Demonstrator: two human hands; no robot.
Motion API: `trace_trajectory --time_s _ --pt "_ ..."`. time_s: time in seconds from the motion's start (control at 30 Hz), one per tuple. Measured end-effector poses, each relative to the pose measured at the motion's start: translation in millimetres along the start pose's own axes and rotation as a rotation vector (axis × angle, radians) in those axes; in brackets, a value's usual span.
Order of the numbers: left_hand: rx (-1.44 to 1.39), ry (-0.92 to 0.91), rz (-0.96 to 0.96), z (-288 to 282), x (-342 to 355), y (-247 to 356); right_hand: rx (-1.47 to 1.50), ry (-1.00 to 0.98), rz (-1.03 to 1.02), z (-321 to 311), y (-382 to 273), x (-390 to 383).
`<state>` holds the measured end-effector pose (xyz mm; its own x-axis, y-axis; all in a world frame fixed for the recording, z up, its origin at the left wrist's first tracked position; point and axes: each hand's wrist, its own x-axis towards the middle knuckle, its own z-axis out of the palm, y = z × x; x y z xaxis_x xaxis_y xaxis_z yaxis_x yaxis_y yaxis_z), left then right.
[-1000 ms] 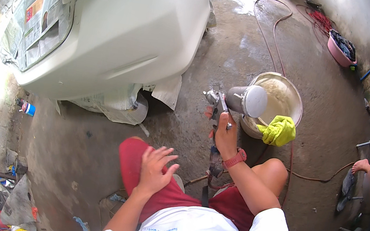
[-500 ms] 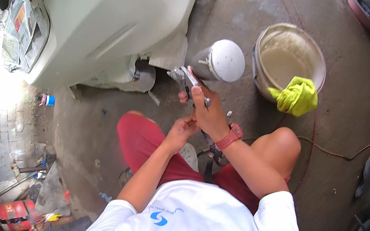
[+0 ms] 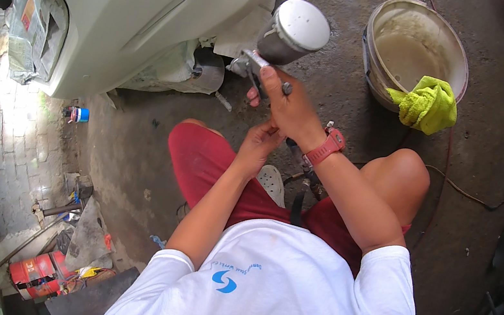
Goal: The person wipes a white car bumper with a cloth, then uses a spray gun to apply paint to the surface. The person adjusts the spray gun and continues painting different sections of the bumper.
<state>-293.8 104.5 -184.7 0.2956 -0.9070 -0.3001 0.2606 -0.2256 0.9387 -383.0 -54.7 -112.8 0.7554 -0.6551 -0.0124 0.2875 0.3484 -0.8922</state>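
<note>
My right hand (image 3: 295, 106) is wrapped around the handle of a metal spray gun (image 3: 254, 68), fingertips curling out at the trigger side. On top of the gun sits a grey paint cup (image 3: 297, 30) with a whitish lid, leaning away from me. My left hand (image 3: 259, 143) is closed in a pinch below the right one, at the base of the handle. What its fingers hold is hidden. Left of the gun stands a pale painted vehicle panel (image 3: 136, 16), with its nozzle end close to the panel's lower edge.
Right of the gun stands a bucket (image 3: 366, 54) of murky water, a yellow-green cloth (image 3: 430, 106) over its rim. Masking newspaper (image 3: 37, 27) covers part of the vehicle. A thin hose (image 3: 465, 193) crosses the floor. At lower left lie a red canister (image 3: 39, 274) and scraps.
The whole view has shifted, and most things sit higher in the picture. Both hands and the spray gun have moved slightly farther from me; both grips look the same.
</note>
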Motion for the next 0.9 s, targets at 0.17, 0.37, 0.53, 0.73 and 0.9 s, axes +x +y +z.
trace_trajectory --time_s 0.17,0.37,0.53,0.73,0.9 --pt "0.146 -0.053 -0.015 14 38 24 -0.084 0.193 -0.062 -22 -15 10" --pt "0.107 -0.207 0.014 29 91 39 -0.169 0.417 -0.25 -48 -23 21" --pt "0.083 -0.262 0.054 32 109 43 -0.155 0.487 -0.353 -54 -28 24" --pt "0.145 -0.19 0.031 28 101 43 -0.159 0.442 -0.232 -50 -30 26" --pt "0.169 -0.089 0.037 25 69 43 -0.156 0.335 -0.214 -35 -30 19"
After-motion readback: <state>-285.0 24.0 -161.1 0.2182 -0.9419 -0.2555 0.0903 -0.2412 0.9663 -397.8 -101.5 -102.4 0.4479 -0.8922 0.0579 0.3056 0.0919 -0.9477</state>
